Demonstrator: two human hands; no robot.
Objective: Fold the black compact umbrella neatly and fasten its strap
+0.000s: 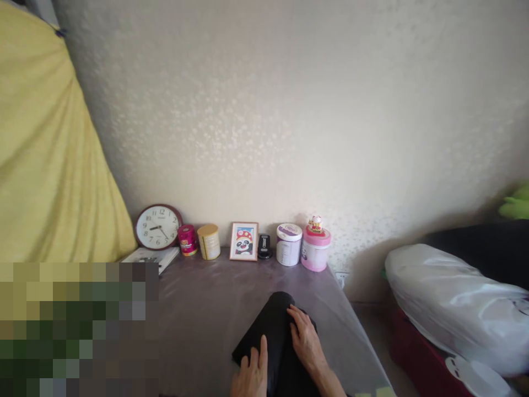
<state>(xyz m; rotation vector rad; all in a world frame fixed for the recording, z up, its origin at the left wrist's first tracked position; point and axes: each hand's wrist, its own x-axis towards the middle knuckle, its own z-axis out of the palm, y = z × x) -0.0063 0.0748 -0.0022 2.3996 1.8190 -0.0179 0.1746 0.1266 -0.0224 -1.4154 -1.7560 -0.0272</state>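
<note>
A black folded item (264, 328) with a smooth surface lies near the front of the table, its far end rounded; it looks like cloth or a soft bag, but I cannot tell which. My left hand (253, 368) rests at its near left part, index finger stretched forward and the other fingers apart. On the right side of the black item, my right hand (306, 337) lies with fingers extended and slightly bent against the surface. Neither hand visibly grips it. The item's near end is partly hidden by my hands and the frame's lower edge.
Along the wall stand a clock (159, 226), a pink tin (187, 240), a yellow canister (209, 242), a panda picture frame (244, 241), a small black object (264, 246), a white canister (288, 245) and a pink-lidded tub (316, 251) bearing a figurine. A white plastic bag (450, 303) lies right of the table (198, 325).
</note>
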